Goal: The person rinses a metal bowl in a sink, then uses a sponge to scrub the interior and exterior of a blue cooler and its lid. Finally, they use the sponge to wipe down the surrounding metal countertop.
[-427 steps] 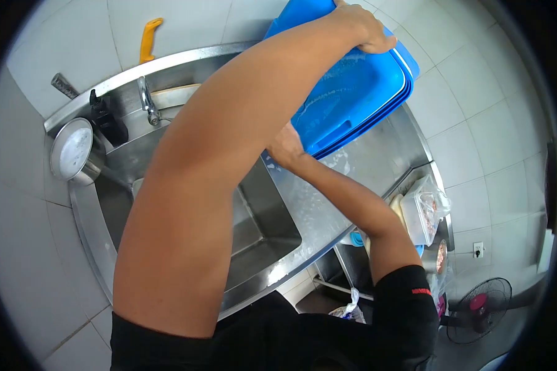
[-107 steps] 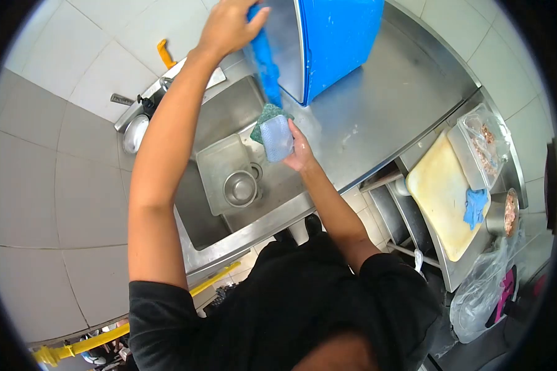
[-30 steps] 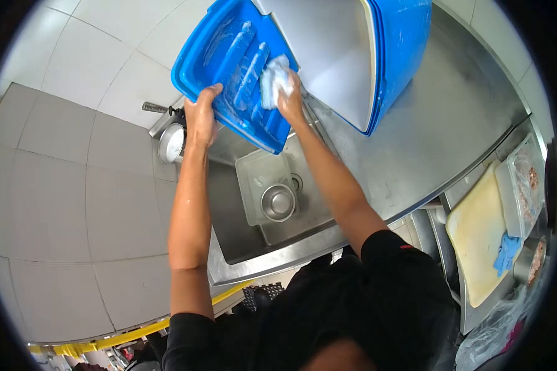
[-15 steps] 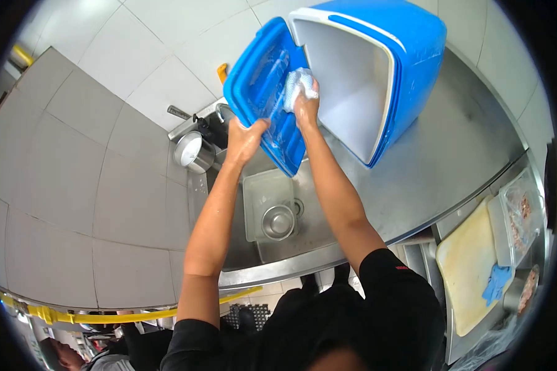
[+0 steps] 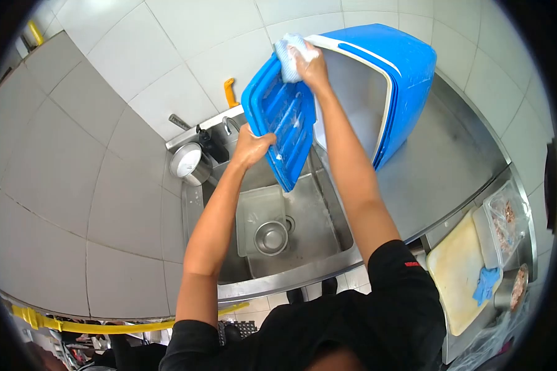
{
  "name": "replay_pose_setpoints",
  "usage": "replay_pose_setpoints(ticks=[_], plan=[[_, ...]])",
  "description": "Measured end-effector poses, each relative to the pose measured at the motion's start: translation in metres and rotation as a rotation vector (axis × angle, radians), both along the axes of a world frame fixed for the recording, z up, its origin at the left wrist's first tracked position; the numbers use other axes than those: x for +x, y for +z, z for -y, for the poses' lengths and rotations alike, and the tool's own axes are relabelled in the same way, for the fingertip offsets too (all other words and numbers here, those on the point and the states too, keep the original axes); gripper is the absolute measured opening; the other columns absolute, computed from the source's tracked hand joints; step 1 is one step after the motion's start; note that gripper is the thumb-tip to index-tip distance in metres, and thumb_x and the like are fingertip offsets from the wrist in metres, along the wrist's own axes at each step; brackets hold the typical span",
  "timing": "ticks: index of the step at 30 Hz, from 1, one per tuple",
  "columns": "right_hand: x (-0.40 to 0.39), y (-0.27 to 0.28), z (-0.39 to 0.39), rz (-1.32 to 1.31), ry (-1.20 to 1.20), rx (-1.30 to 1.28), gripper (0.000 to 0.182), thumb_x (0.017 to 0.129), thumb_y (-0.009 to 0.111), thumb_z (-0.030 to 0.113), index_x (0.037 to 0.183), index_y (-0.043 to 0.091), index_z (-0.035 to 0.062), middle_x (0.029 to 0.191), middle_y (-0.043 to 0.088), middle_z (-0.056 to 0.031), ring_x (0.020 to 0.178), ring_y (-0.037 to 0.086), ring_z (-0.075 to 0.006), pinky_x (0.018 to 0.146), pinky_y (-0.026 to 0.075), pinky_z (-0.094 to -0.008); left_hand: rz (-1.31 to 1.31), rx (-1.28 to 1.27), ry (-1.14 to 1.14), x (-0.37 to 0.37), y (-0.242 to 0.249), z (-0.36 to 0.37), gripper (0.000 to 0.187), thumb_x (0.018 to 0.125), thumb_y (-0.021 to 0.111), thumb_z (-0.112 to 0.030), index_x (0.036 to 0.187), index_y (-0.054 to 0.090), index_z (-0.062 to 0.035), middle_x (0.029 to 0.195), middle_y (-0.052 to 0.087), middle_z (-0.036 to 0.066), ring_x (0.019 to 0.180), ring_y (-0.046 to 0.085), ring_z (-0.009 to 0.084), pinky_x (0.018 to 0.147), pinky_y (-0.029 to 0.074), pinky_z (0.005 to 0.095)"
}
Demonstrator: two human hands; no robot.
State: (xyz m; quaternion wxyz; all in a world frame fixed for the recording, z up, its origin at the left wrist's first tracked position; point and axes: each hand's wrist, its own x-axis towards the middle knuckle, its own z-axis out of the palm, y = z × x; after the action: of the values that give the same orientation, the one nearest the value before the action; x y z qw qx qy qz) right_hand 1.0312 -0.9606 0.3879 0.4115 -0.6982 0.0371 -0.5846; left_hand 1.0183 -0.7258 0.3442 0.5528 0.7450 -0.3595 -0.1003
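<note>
Blue plastic lid (image 5: 284, 127), roughly rectangular, held steeply tilted above the back of a steel sink (image 5: 309, 232), beside the open mouth of a matching blue cooler box (image 5: 408, 71). Its inner face has raised ribs and shines wet, with streaks and small blobs of white foam; a thick rim runs around it. The person's left hand (image 5: 252, 148) grips the lid's left edge, thumb over the inner face, the other fingers mostly hidden behind. The right hand (image 5: 312, 67) has its fingers closed on a foamy, pale blue-and-white cloth (image 5: 288, 54) at the lid's top edge. The cooler box, white around the opening and pale inside, rests on the steel worktop (image 5: 439, 176), its mouth turned towards the lid. Below, a round metal bowl (image 5: 271, 238) and a translucent tray (image 5: 246, 216) lie in the sink. A metal pot (image 5: 192, 166) containing something white stands near a black bottle (image 5: 211, 147).
</note>
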Motion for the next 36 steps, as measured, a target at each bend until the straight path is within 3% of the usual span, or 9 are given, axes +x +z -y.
replay_pose_setpoints(ticks=[4,9,15,19,20,23,25,32,36], plan=[[-0.007,0.019,-0.006,-0.242,0.225,0.227,0.038,0.081,0.064,0.028,0.105,0.063,-0.0015,0.092,0.067,-0.0198,0.084,0.066,-0.0297,0.074,0.05,-0.0359,0.016,0.017,-0.021,0.007,-0.001,0.004,0.011,0.065,0.063,-0.006,0.075,0.063,0.0005,0.069,0.063,0.006,0.062,0.058,0.0135,0.058,0.047,0.0291],[-0.032,-0.001,-0.079,-0.009,0.069,-0.088,0.047,0.075,0.071,0.036,0.101,0.064,-0.0032,0.097,0.064,-0.0236,0.091,0.06,-0.0366,0.081,0.048,-0.0381,0.001,0.052,-0.088,0.023,-0.007,0.0,0.019,0.063,0.066,-0.002,0.082,0.064,0.0002,0.076,0.064,0.007,0.068,0.058,0.0133,0.063,0.047,0.028],[-0.086,-0.03,-0.148,0.246,-0.064,-0.167,0.048,0.071,0.075,0.023,0.109,0.059,-0.0004,0.096,0.056,-0.0181,0.091,0.054,-0.0345,0.081,0.045,-0.0391,-1.009,-0.632,-0.796,0.029,-0.015,-0.019,0.051,0.082,0.042,-0.033,0.123,0.052,-0.0042,0.121,0.058,0.015,0.106,0.057,0.0276,0.092,0.045,0.0368],[-0.096,-0.069,-0.168,0.201,-0.15,-0.205,0.054,0.063,0.077,0.016,0.11,0.058,-0.0014,0.104,0.056,-0.0184,0.099,0.05,-0.0361,0.084,0.044,-0.0413,-0.795,-0.615,-0.537,0.008,0.005,-0.006,0.074,0.088,0.035,-0.063,0.129,0.047,-0.0022,0.128,0.053,0.015,0.116,0.051,0.0308,0.101,0.039,0.042],[-0.099,-0.086,-0.172,0.176,-0.154,-0.184,0.053,0.063,0.076,0.014,0.109,0.058,-0.0019,0.104,0.056,-0.0184,0.1,0.05,-0.0362,0.085,0.044,-0.0418,-0.98,-0.546,-0.846,0.024,-0.004,-0.009,0.087,0.085,0.028,-0.074,0.131,0.044,-0.0019,0.129,0.052,0.015,0.116,0.052,0.0301,0.101,0.039,0.0429],[-0.108,-0.158,-0.192,0.026,-0.182,-0.1,0.048,0.064,0.074,0.009,0.107,0.058,-0.0024,0.104,0.056,-0.0184,0.099,0.051,-0.035,0.084,0.044,-0.0423,-0.481,-0.223,-0.416,0.004,0.0,-0.005,0.064,0.091,0.049,-0.053,0.129,0.046,-0.0018,0.122,0.057,0.012,0.11,0.056,0.0247,0.096,0.043,0.0414],[-0.101,-0.227,-0.211,0.009,-0.134,0.047,0.048,0.063,0.074,0.008,0.107,0.058,-0.0022,0.103,0.057,-0.0176,0.099,0.051,-0.0342,0.083,0.044,-0.0422,-0.474,-0.202,-0.359,0.004,0.002,-0.003,0.052,0.087,0.066,-0.027,0.127,0.045,-0.0006,0.12,0.056,0.01,0.106,0.056,0.0187,0.092,0.047,0.0362],[-0.092,-0.164,-0.233,0.153,-0.078,0.4,0.048,0.061,0.074,0.008,0.107,0.06,0.0021,0.103,0.06,-0.0163,0.097,0.053,-0.0354,0.084,0.043,-0.0429,-0.394,-0.078,-0.312,0.009,0.004,-0.008,0.052,0.087,0.066,-0.026,0.125,0.046,0.0031,0.117,0.058,0.011,0.103,0.057,0.0188,0.09,0.047,0.0346],[-0.096,-0.174,-0.226,0.046,-0.276,0.193,0.045,0.062,0.073,0.01,0.104,0.06,0.0013,0.103,0.059,-0.0165,0.095,0.053,-0.0358,0.085,0.042,-0.0432,-0.241,0.021,-0.204,0.006,-0.005,-0.002,0.04,0.083,0.07,-0.021,0.113,0.057,0.0022,0.104,0.063,0.007,0.09,0.059,0.0158,0.08,0.048,0.0296]])
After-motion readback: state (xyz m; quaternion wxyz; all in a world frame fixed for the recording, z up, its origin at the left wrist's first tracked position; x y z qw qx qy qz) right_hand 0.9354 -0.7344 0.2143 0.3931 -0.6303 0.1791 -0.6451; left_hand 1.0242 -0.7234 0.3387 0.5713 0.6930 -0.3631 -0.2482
